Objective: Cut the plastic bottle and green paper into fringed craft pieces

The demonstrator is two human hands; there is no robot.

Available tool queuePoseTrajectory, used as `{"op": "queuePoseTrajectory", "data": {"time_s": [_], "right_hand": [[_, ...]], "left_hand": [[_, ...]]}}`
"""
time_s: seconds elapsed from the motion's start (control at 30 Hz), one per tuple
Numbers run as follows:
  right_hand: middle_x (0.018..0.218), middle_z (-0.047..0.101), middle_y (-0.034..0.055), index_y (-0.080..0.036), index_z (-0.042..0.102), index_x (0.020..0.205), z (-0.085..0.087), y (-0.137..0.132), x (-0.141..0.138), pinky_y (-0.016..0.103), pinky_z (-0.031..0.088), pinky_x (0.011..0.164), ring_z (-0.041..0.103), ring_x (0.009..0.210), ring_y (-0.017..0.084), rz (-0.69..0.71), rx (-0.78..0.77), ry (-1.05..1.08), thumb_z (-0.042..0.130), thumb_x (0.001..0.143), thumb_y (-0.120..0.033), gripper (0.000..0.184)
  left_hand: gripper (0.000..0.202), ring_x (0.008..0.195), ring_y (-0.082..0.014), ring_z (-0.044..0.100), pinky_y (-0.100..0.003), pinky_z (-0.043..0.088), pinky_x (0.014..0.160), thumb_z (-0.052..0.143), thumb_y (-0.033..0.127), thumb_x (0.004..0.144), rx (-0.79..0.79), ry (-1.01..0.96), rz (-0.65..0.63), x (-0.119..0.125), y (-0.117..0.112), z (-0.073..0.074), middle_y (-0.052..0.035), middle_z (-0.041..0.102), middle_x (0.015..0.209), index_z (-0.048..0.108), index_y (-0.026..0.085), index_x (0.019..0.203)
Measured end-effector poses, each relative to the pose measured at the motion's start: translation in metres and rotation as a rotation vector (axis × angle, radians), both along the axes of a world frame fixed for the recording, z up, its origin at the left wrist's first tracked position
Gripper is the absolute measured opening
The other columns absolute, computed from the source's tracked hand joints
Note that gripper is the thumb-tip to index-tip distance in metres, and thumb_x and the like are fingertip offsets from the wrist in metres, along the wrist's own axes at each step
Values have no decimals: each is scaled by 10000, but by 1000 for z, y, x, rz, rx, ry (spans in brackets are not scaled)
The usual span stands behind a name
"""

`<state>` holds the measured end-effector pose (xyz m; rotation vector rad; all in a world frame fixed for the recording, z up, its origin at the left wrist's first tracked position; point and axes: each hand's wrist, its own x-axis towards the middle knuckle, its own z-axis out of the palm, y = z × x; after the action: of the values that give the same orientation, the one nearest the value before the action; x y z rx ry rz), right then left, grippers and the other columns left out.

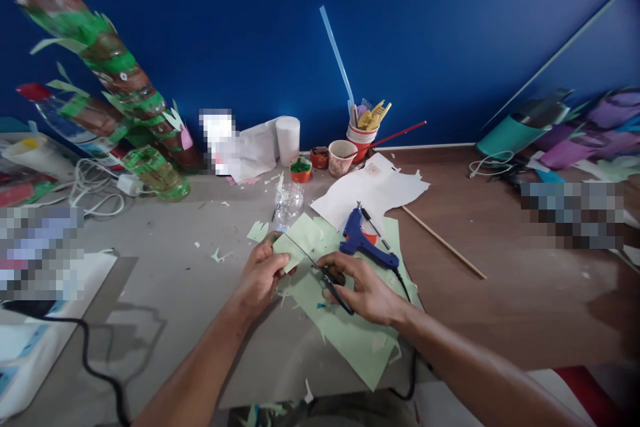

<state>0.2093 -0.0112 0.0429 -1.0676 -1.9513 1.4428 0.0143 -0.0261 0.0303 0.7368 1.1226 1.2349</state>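
Note:
In the head view, my left hand (266,271) pinches a small piece of light green paper (295,247) between thumb and fingers. My right hand (364,283) is closed around the handles of black-handled scissors (334,283), whose blades lie across the green piece. Beneath both hands spreads a larger sheet of light green paper (367,353). A blue hot glue gun (363,240) rests on the sheets just beyond my right hand, with a pen beside it. Past my left hand sits a clear plastic bottle piece (289,203).
White paper (383,187) lies behind the glue gun, near paper cups (344,157) and a small pot of green paint (301,169). A wooden stick (445,242) lies to the right. Painted bottles (130,80) stack up at left, above a white cable (95,183). Paper scraps dot the table.

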Motion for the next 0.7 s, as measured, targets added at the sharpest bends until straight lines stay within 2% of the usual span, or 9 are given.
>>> {"op": "queuePoseTrajectory", "data": {"time_s": [0.3,0.7], "right_hand": [[719,536,5,-153,619,1010,-3,-1,-3,222,394,572,471,647,131,-22,2,-60,615,707,-241,316],[623,476,-36,-149,620,1013,-9,-3,-5,201,349,517,405,560,96,-49,-36,-47,608,723,-214,298]], "left_hand": [[170,519,-80,451,-205,407,566,586,212,664,1,-14,-26,0,-1,8,47,492,593,571,179,830],[131,498,-64,419,-193,408,549,581,196,670,-23,-11,-17,-2,-2,8,58,467,575,550,179,796]]}}
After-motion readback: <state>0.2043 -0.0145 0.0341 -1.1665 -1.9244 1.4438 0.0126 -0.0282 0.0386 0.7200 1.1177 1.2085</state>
